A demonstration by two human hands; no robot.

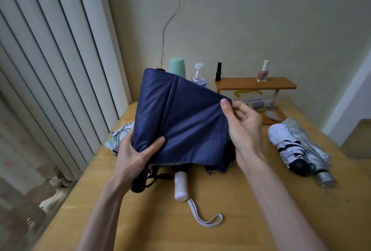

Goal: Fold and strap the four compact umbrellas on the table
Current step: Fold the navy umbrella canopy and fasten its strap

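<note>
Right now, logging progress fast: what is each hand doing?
Left hand: grips the navy umbrella at its lower canopy.
Right hand: pinches the canopy's edge.

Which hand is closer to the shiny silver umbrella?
Right. The right hand pinches the blue umbrella just left of the silver umbrella; the left hand grips the blue one's far side.

We note both forearms bare and extended forward. Our left hand (138, 153) grips the navy umbrella (180, 114) with thumb on top; our right hand (244, 124) pinches its edge, fingers curled.
</note>
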